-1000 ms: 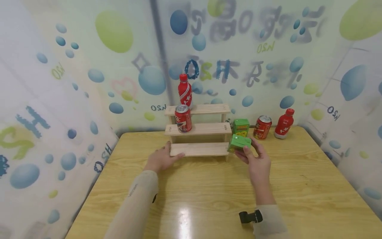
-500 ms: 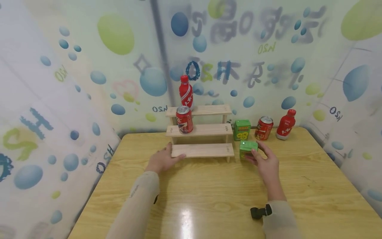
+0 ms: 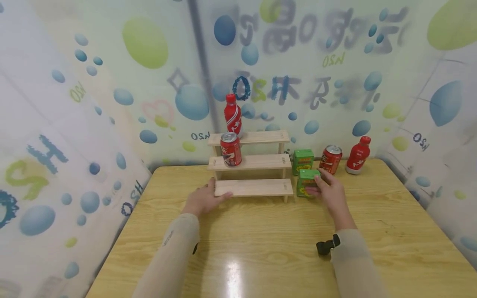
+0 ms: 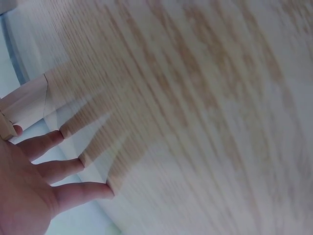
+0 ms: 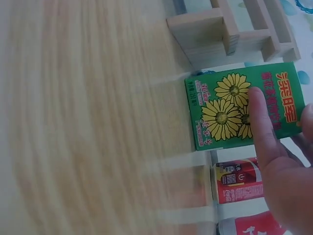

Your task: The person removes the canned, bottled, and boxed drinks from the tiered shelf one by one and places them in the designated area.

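My right hand (image 3: 331, 194) holds a green drink carton (image 3: 306, 184) with yellow flowers, upright beside the right end of the lowest step. In the right wrist view, one finger lies across the flower side of the carton (image 5: 220, 115). My left hand (image 3: 203, 199) grips the left end of the three-step wooden rack (image 3: 257, 187), thumb along its front. In the left wrist view, several fingers of the left hand (image 4: 36, 183) reach down to the tabletop. A red can (image 3: 231, 151) stands on the middle step and a red bottle (image 3: 232, 114) on the top one.
Behind the held carton stands a second green carton (image 3: 303, 159). To its right are another red can (image 3: 331, 156), partly behind my right fingers, and another red bottle (image 3: 358, 156). Patterned walls enclose the wooden table (image 3: 261, 248) at the back and sides.
The carton in my right hand has gone from tilted against the rack's right end to upright, slightly further right, before the second carton. My left hand keeps its place on the rack.
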### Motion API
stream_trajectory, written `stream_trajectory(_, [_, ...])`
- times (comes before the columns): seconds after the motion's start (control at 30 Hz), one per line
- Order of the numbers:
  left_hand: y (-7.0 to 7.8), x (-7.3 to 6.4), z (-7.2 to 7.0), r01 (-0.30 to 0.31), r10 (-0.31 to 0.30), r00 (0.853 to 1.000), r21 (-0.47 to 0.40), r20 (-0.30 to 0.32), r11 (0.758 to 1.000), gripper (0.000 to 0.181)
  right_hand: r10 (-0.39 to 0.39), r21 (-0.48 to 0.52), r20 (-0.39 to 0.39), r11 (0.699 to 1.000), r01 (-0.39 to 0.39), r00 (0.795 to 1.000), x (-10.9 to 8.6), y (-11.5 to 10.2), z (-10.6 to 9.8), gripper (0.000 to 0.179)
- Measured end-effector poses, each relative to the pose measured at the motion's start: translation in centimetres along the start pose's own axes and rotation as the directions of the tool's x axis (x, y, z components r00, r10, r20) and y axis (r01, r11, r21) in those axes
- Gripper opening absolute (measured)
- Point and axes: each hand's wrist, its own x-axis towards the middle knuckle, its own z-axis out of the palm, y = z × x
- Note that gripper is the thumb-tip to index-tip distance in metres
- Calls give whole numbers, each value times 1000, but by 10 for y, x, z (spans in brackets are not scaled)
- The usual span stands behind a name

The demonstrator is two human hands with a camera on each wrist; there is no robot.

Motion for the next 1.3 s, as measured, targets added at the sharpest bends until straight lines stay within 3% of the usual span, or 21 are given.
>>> stream_trajectory(0.23, [-4,1,0,1,-1,1000,4,-28,1000,130,18,-42,58,999,-15,998,16,-4,1,64])
stream_trajectory(0.5, [-3,0,1,-9,9,1000,18,-12,1000,128,97,-186,60,979,-84,993,18,-6,-3,65])
stream_trajectory(1.03, [3,-2,-1,-18,18,1000,19,-15,1000,124,124,-172,52,979,-113,991,18,-9,-7,64])
stream_trajectory(1.3, [3,-2,2,-31,34,999,67,-43,997,123,133,-167,58,978,-121,989,15,-10,-7,63])
